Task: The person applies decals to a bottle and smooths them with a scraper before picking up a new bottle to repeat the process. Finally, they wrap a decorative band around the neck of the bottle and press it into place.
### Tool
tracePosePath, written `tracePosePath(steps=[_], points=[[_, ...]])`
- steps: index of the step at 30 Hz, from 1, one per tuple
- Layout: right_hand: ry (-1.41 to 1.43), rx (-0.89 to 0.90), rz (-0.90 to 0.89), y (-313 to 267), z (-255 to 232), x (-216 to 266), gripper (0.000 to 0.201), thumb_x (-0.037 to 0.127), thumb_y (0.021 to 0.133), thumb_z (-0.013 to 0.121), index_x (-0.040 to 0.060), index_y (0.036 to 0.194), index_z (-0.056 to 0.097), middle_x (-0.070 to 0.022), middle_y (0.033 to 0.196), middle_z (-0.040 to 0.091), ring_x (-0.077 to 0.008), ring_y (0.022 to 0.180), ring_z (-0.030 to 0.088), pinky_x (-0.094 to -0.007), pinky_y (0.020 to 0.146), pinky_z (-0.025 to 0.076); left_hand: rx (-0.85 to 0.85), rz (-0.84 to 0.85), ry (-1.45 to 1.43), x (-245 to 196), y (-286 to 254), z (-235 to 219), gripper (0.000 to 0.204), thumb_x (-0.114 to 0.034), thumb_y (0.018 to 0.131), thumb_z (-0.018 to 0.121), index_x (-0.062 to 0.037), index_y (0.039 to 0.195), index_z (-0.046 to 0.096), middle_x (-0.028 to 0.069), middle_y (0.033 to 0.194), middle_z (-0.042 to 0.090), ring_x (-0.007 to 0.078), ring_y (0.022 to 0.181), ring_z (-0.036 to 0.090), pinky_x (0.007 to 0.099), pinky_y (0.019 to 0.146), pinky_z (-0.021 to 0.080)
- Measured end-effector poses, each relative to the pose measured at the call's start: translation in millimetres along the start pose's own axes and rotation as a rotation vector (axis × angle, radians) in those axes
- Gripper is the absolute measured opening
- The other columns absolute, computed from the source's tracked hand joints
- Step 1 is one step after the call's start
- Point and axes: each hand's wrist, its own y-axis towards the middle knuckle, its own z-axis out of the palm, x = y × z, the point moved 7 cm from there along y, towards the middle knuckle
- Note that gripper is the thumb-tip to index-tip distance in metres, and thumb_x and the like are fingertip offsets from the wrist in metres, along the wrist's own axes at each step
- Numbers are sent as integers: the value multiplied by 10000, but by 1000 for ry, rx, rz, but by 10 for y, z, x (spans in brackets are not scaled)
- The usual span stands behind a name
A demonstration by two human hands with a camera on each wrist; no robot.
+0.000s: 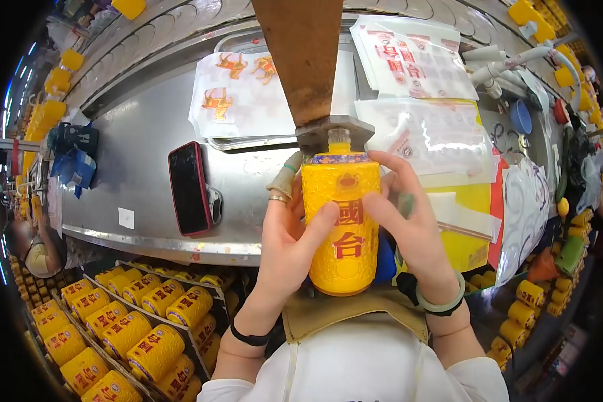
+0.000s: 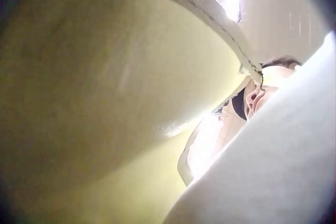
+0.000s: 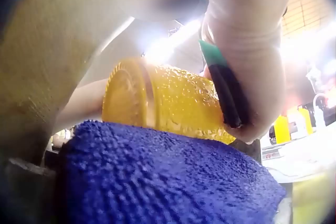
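A yellow bottle with red characters and a clear neck lies in front of the person's body, neck pointing away. The left hand grips its left side, thumb on the front by the characters; a finger wears a pale cover and a ring. The right hand holds the opposite side, thumb pressed on the label. In the right wrist view, the bottle's base faces the camera above a blue towel, and a green-and-black strip lies against the right hand. The left wrist view shows mostly apron and sleeve; the left hand is hidden there.
A rusty metal post stands just beyond the bottle's neck. Decal sheets lie at the right, with more gold-figured sheets on a tray. A phone is on the steel table. Racked yellow bottles fill the lower left.
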Motion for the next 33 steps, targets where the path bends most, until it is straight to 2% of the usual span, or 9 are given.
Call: tracePosePath(steps=[11,14,17,21,23,25,28,29,33], points=[[-215,7,1,241,-21,205,368,154,927,771,20,1232,615,21,913,511,-52,831,466,-206,747,405,39,11,86,-46,-20,77,841,43,933,678,-5,1635,218,176,1538,458,265,1418,484,418,1180,404],[-145,-7,-85,279,-107,287,356,146,931,761,17,1229,615,11,936,527,-58,856,497,-210,774,430,38,57,59,-39,-2,75,801,-2,941,733,6,1586,258,157,1487,493,234,1353,546,390,1102,499],[0,-98,-174,276,-219,447,307,80,947,720,2,1223,612,-1,981,573,-69,902,548,-221,812,468,35,41,90,-44,-22,81,802,-7,940,737,5,1584,260,157,1480,498,233,1346,552,391,1099,500],[-206,33,-290,339,-267,705,245,-63,980,599,-24,1222,606,-38,1105,646,-92,949,606,-253,872,512,36,28,99,-51,-23,93,803,-7,939,739,6,1583,259,159,1474,503,235,1342,556,393,1097,502],[-193,63,-476,312,-236,858,249,-63,985,592,-20,1229,608,-33,1110,648,-87,939,609,-250,864,514,36,41,89,-56,-19,89,793,-19,946,734,8,1582,260,161,1477,503,235,1337,559,393,1097,500],[-172,46,-473,272,-174,855,221,-27,1017,572,-10,1235,606,-13,1080,632,-56,891,578,-215,800,489,25,31,63,-50,-13,70,786,-25,954,727,10,1584,258,164,1483,499,236,1342,553,394,1104,492],[-86,43,-212,208,-156,547,251,101,1063,563,22,1301,576,37,944,524,-15,763,445,-176,661,360,17,17,37,-39,2,34,768,-31,971,705,12,1591,254,169,1492,494,240,1357,538,396,1123,471],[-8,95,-81,161,-126,438,361,140,1022,658,29,1349,551,41,935,498,-22,785,435,-185,671,351,18,12,35,-39,11,26,756,-30,981,691,13,1595,252,171,1496,491,242,1367,527,397,1134,458],[4,43,-37,37,-11,2,539,148,943,781,50,1403,518,36,945,485,-45,823,426,-195,711,363,17,-2,-31,-30,13,10,742,-15,993,668,13,1602,246,174,1502,489,244,1385,511,398,1149,438]])
